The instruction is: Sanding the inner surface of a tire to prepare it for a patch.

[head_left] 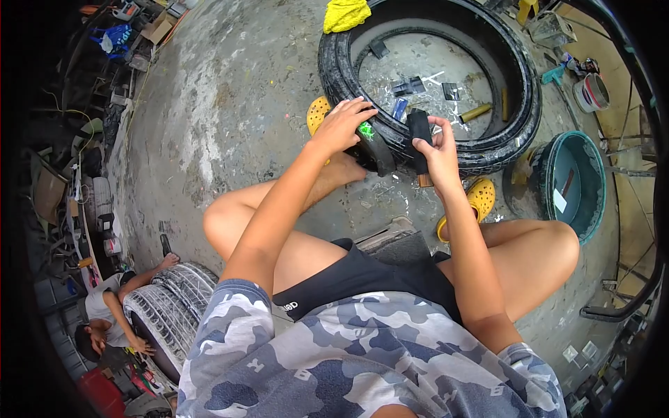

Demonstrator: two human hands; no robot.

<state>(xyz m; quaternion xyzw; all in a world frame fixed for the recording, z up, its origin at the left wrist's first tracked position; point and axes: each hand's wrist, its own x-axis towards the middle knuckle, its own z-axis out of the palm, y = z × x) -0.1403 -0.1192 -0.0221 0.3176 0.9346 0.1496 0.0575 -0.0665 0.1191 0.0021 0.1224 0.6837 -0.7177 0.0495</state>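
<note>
My left hand point(341, 127) lies with fingers stretched over a dark, curved rubber piece point(380, 155) that has a bright green patch point(366, 130). The underside of that hand is hidden. In my right hand point(442, 153) is a long black block point(419, 132), pinched between thumb and fingers and held upright. A bit of brown wood point(425, 180) shows just below the block; whether it belongs to it I cannot tell. Beyond both hands a large black tire point(334, 66) lies flat on the floor, its near side close to the block.
A yellow cloth point(346, 15) drapes over the tire's far left. Inside the ring lie black scraps and a brass-coloured tube point(475, 113). At right stands a teal tub point(601, 188), with a white bucket point(591, 93) behind. At lower left a person point(115, 306) handles stacked tires point(164, 306).
</note>
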